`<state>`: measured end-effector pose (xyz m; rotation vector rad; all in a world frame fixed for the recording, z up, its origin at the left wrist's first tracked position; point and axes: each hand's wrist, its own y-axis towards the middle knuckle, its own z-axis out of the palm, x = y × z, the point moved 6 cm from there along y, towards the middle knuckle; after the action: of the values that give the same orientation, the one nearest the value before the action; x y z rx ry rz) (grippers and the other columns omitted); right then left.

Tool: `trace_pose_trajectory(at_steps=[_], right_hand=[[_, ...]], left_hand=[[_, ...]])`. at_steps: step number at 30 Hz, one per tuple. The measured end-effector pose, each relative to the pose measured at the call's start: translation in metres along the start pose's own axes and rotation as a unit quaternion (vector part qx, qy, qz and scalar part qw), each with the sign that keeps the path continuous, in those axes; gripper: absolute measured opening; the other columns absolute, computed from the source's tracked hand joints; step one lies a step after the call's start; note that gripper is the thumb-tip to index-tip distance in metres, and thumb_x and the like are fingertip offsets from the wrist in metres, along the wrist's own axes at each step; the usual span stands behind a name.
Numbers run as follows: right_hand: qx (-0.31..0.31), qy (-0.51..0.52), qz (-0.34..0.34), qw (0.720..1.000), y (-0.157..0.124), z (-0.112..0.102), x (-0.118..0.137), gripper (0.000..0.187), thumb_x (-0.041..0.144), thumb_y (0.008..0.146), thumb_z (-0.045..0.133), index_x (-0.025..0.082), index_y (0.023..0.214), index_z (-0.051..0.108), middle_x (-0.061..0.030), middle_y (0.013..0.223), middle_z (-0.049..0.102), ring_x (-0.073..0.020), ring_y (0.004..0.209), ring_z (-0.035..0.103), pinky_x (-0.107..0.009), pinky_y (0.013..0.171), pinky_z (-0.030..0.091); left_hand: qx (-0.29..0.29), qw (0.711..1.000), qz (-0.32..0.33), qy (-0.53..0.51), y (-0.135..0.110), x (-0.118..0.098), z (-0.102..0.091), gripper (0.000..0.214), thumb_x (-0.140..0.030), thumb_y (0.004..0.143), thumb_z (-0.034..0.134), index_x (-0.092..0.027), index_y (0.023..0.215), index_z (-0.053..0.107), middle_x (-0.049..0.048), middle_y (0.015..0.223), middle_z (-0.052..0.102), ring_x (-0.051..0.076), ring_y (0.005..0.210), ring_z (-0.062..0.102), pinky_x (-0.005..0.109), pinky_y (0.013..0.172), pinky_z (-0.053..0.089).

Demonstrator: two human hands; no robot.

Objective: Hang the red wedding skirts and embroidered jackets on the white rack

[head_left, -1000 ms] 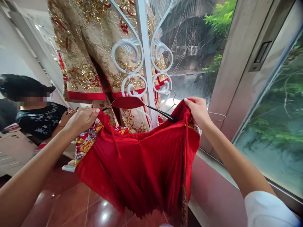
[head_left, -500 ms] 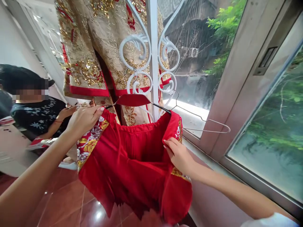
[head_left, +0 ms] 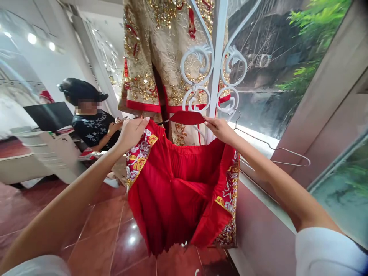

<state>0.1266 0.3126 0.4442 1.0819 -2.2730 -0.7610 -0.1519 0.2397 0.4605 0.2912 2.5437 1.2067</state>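
Note:
A red pleated skirt (head_left: 178, 191) with embroidered floral edges hangs from a red padded hanger (head_left: 186, 117) hooked on a white scrolled metal stand (head_left: 214, 73). My left hand (head_left: 130, 132) is closed on the skirt's waistband at its left end. My right hand (head_left: 220, 128) grips the waistband's right end at the hanger's arm. A gold and red embroidered jacket (head_left: 155, 57) hangs behind, higher on the same stand.
An empty wire hanger (head_left: 276, 151) juts out over the window sill (head_left: 264, 191) at the right. Another person (head_left: 90, 122) in a dark patterned top sits at the left by white drawers (head_left: 48, 153). Glossy red floor tiles (head_left: 109, 230) lie below.
My right hand rose from the skirt's side up to the hanger's right end. The skirt now hangs straighter, and the view has swung left.

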Motion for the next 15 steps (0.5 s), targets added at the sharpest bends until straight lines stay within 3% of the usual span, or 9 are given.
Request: trace_pose_trajectory(at_steps=[3, 7, 9, 11, 13, 15], right_hand=[[-0.004, -0.027, -0.016, 1.000, -0.006, 0.000, 0.004, 0.041, 0.029, 0.092, 0.034, 0.013, 0.122, 0.058, -0.0050, 0.070, 0.064, -0.0154, 0.062, 0.056, -0.024, 0.061, 0.038], [0.007, -0.081, -0.001, 0.997, -0.009, -0.006, 0.003, 0.042, 0.027, 0.092, 0.035, 0.011, 0.126, 0.054, -0.0068, 0.066, 0.062, -0.0147, 0.056, 0.052, -0.024, 0.058, 0.036], [0.013, -0.112, 0.016, 0.994, -0.011, -0.012, 0.003, 0.043, 0.028, 0.092, 0.035, 0.011, 0.126, 0.054, -0.0091, 0.067, 0.062, -0.0157, 0.057, 0.053, -0.025, 0.058, 0.036], [0.015, -0.127, 0.025, 0.991, -0.013, -0.018, 0.005, 0.043, 0.029, 0.092, 0.036, 0.011, 0.126, 0.054, -0.0111, 0.072, 0.064, -0.0169, 0.060, 0.055, -0.026, 0.059, 0.037], [0.015, -0.115, 0.019, 0.993, -0.015, -0.022, 0.008, 0.043, 0.029, 0.092, 0.036, 0.012, 0.127, 0.054, -0.0115, 0.078, 0.066, -0.0174, 0.066, 0.058, -0.026, 0.062, 0.038], [0.014, -0.081, 0.005, 0.997, -0.015, -0.023, 0.010, 0.042, 0.028, 0.092, 0.036, 0.012, 0.127, 0.054, -0.0111, 0.085, 0.067, -0.0174, 0.072, 0.060, -0.026, 0.067, 0.040]], left_hand=[[-0.048, 0.998, -0.030, -0.010, 0.006, 0.013, -0.006, 0.048, -0.040, 0.088, 0.038, -0.018, 0.047, 0.025, -0.0030, 0.046, 0.024, 0.009, 0.046, 0.026, 0.028, 0.050, 0.018], [-0.091, 0.980, -0.159, -0.072, 0.026, 0.051, -0.017, 0.047, -0.038, 0.088, 0.041, -0.018, 0.047, 0.026, -0.0041, 0.048, 0.023, 0.006, 0.048, 0.023, 0.025, 0.047, 0.017], [-0.131, 0.969, -0.195, -0.081, 0.032, 0.055, -0.033, 0.046, -0.035, 0.088, 0.042, -0.017, 0.048, 0.029, -0.0046, 0.049, 0.023, 0.005, 0.048, 0.021, 0.023, 0.046, 0.016], [-0.165, 0.969, -0.174, -0.058, 0.030, 0.034, -0.054, 0.047, -0.038, 0.089, 0.041, -0.016, 0.048, 0.031, -0.0047, 0.050, 0.021, 0.004, 0.049, 0.019, 0.022, 0.046, 0.014], [-0.166, 0.978, -0.122, -0.011, 0.018, -0.001, -0.073, 0.051, -0.043, 0.089, 0.038, -0.016, 0.047, 0.029, -0.0045, 0.050, 0.019, 0.004, 0.048, 0.018, 0.021, 0.047, 0.013], [-0.078, 0.993, -0.067, 0.050, -0.001, -0.035, -0.074, 0.054, -0.047, 0.089, 0.036, -0.015, 0.046, 0.031, -0.0043, 0.048, 0.019, 0.004, 0.047, 0.018, 0.021, 0.048, 0.014]])
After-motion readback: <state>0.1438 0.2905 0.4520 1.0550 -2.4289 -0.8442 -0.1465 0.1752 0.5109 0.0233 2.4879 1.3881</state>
